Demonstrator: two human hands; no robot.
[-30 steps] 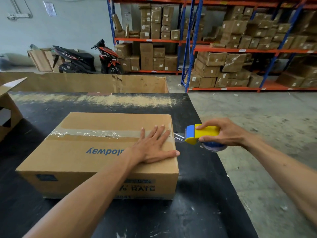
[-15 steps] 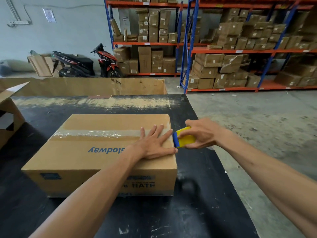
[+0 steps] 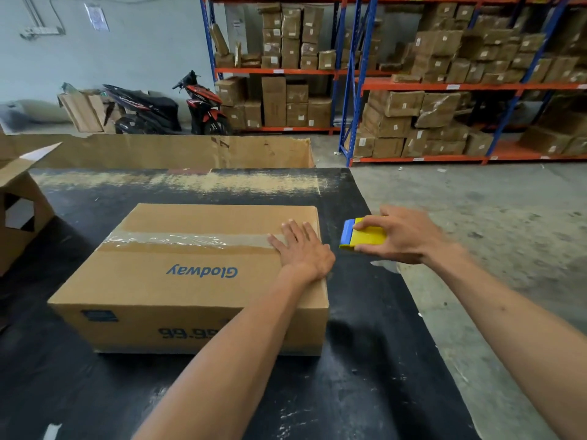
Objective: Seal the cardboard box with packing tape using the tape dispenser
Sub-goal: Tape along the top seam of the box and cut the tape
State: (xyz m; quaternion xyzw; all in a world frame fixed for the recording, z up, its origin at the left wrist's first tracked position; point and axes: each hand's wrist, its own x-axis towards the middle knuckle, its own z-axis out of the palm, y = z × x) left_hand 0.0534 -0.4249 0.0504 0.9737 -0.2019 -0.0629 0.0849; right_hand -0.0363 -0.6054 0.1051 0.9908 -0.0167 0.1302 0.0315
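Note:
A brown cardboard box (image 3: 178,281) printed "Glodway" lies on the black table (image 3: 365,360). A strip of clear packing tape (image 3: 190,240) runs along its top seam toward the right edge. My left hand (image 3: 301,249) lies flat, fingers apart, on the box's right end over the tape's end. My right hand (image 3: 403,236) grips the yellow and blue tape dispenser (image 3: 362,234) just off the box's right side, a small gap away from it. No tape shows between the dispenser and the box.
An open cardboard box (image 3: 19,204) stands at the table's left edge, and a long cardboard wall (image 3: 178,152) runs behind the table. Blue and orange racks (image 3: 352,90) full of parcels and two parked motorbikes (image 3: 165,109) fill the background. Bare concrete floor lies to the right.
My right hand brought the dispenser in against the box's right edge, then drew it back out a little. My left hand slid toward the box's right end.

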